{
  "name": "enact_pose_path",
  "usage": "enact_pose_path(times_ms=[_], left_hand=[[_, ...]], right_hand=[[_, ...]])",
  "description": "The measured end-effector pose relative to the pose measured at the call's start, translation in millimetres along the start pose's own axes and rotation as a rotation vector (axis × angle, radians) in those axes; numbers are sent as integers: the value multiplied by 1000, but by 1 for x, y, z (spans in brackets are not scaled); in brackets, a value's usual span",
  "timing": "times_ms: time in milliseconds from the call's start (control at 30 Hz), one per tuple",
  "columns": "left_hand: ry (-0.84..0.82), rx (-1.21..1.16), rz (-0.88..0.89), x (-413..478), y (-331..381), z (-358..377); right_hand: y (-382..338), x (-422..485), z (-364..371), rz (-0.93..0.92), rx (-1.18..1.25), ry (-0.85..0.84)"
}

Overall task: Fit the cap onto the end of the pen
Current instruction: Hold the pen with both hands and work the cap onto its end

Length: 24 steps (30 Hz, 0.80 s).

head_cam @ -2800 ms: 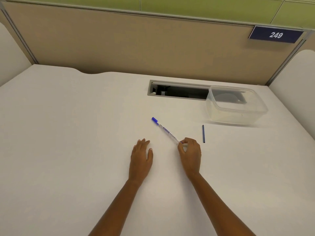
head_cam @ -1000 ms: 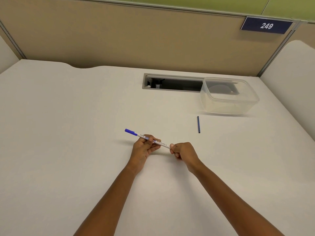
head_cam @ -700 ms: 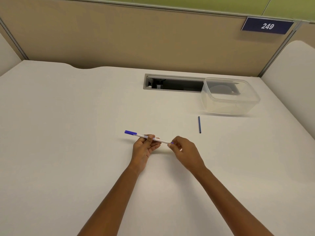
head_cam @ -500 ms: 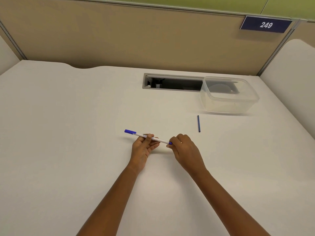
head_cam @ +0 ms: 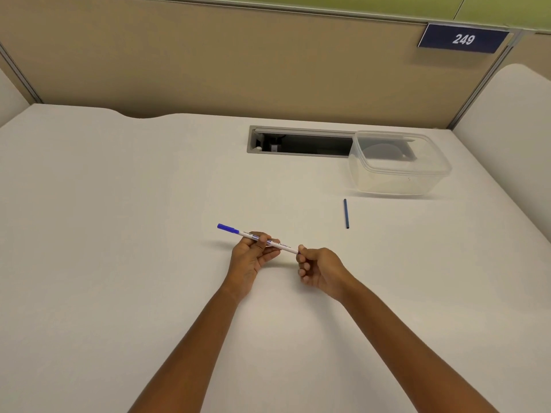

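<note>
Bright, even light falls from overhead, leaving the matte white desk (head_cam: 119,234) flat and uniformly lit. Shadows are soft and faint. A grey smear under the slim white pen with a blue end (head_cam: 283,246) runs toward 9 o'clock. Another lies beneath the left hand (head_cam: 250,257) and right hand (head_cam: 320,269). A thin band edges the clear plastic box (head_cam: 399,171) at its 6 o'clock. Wide-angle bending bows the beige partition (head_cam: 208,55) at 12 o'clock. The pen's print is too soft to read, but the navy number plate (head_cam: 463,39) at 1 o'clock reads clearly.
</note>
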<state>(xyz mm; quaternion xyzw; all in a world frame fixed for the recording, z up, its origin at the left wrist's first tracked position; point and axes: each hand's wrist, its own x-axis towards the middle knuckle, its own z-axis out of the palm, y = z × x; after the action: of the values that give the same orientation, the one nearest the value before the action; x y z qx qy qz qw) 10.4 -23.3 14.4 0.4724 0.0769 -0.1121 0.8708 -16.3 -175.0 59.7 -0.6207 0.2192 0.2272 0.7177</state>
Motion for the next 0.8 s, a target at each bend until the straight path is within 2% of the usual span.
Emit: enact_pose_path(times_ms=[67, 100, 200, 267, 367, 500, 567, 800], left_hand=[[7, 1, 2, 0, 0, 1], [16, -5, 4, -1, 0, 2], [52, -54, 7, -1, 0, 4], [69, -87, 5, -1, 1, 3], [67, -87, 2, -1, 1, 3], [67, -68, -1, -1, 1, 3], [72, -64, 0, -1, 0, 3], [2, 0, 14, -1, -1, 1]], right_hand=[[0, 0, 1, 57, 66, -9], [1, 1, 2, 5, -11, 30], [4, 1, 6, -368, -517, 224], [9, 4, 4, -623, -801, 294], [11, 4, 1, -862, -1175, 368], [6, 4, -6, -1150, -1401, 419], [6, 4, -8, -1150, -1380, 388], [7, 6, -6, -576, -835, 153]])
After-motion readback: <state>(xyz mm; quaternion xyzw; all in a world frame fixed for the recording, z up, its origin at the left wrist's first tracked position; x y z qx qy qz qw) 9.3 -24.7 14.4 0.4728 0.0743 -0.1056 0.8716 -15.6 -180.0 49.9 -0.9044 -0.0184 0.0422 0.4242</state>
